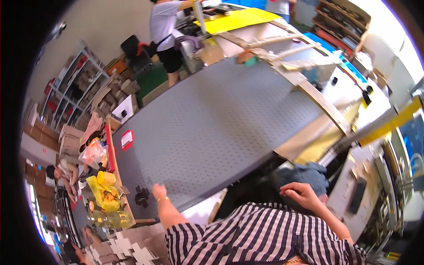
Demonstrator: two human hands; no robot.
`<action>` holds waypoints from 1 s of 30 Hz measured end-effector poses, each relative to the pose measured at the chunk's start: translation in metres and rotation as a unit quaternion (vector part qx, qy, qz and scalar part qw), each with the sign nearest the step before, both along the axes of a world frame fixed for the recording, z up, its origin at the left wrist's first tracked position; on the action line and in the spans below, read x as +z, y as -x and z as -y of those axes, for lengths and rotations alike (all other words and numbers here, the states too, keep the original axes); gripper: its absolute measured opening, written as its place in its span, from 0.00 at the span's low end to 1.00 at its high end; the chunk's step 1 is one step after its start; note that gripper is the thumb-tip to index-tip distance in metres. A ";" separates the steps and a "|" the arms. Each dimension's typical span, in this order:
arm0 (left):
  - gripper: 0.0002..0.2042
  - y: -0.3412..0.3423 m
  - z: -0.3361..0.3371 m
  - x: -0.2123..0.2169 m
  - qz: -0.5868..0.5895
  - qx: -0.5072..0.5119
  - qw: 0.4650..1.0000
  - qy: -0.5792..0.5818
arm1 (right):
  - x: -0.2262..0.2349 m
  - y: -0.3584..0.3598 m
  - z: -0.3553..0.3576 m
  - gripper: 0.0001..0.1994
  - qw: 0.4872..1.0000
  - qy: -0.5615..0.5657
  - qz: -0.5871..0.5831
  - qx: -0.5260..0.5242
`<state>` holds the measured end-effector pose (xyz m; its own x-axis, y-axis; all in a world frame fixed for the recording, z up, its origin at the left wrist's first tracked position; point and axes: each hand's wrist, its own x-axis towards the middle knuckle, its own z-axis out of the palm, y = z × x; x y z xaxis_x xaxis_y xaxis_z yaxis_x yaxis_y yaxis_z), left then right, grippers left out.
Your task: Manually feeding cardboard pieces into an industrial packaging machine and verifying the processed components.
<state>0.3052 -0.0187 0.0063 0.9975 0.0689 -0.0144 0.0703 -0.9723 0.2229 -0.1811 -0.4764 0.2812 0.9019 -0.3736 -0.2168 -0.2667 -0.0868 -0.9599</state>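
My left hand [160,191], with a thin yellow band at its wrist, is over the near left part of a large grey table [212,119] whose top is covered in small dark slots. It is blurred and foreshortened, so its fingers cannot be made out. Just left of it lies a small cluster of black pieces [142,196]. To the right, off the table's near edge, my right hand [300,194] hangs loosely, fingers bent and a little apart, with nothing seen in it. Grey-blue cloth [307,176] is bunched behind that hand.
A red-edged card [127,139] lies on the table's left side. Beyond the left rim are a yellow bag [106,194] and a big clear bottle [110,219]. A frame beam [322,106] crosses the right end. A person [165,35] stands by a yellow sheet [238,20].
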 end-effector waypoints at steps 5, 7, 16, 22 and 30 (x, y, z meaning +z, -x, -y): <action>0.27 0.008 -0.039 0.062 -0.064 0.141 0.987 -0.040 | 0.004 -0.109 -0.003 0.12 0.990 0.100 -0.020 0.098; 0.28 0.010 -0.068 0.056 -0.064 0.137 0.988 -0.043 | 0.003 -0.136 -0.009 0.12 0.985 0.106 -0.003 0.137; 0.08 -0.038 -0.090 0.028 -0.041 0.074 0.994 -0.065 | -0.008 -0.130 -0.025 0.12 0.983 0.112 -0.034 0.143; 0.10 -0.001 0.156 0.082 -0.201 -0.187 0.866 0.418 | -0.002 -0.061 -0.023 0.11 0.979 0.191 0.014 0.076; 0.07 0.319 0.415 0.342 -0.134 -0.829 0.424 0.340 | 0.068 0.107 0.003 0.19 0.887 0.397 0.114 -0.207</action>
